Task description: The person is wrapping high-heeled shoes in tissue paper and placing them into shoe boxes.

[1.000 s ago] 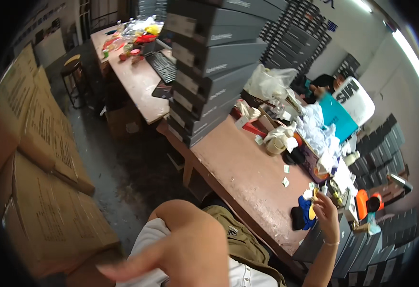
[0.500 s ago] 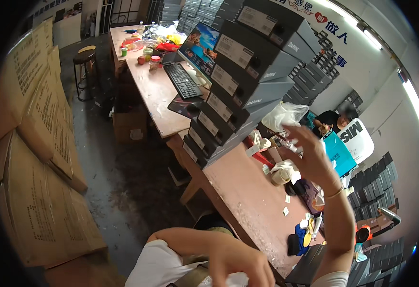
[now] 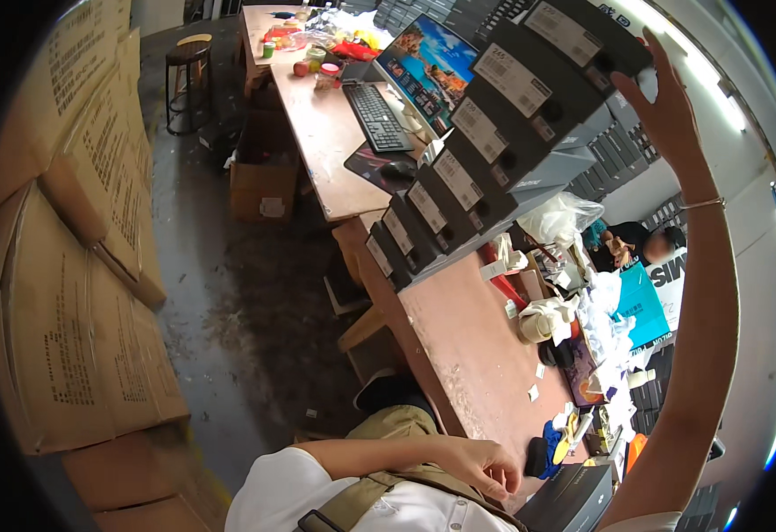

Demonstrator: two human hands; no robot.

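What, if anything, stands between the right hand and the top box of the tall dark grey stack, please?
Nothing visible does. The right hand is raised and open, close beside the top box in the picture; whether they touch, I cannot tell.

Right grip (image 3: 667, 115) spread beside shoebox stack (image 3: 505, 84), left grip (image 3: 478, 465) curled, white shirt (image 3: 406, 510)

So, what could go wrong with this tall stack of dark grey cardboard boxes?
The right hand is near the top of the stack; a bump might topple it. A collapse could strike the lit, black-framed computer monitor beside it. The left hand is low, away from the stack, so steadying it might come late.
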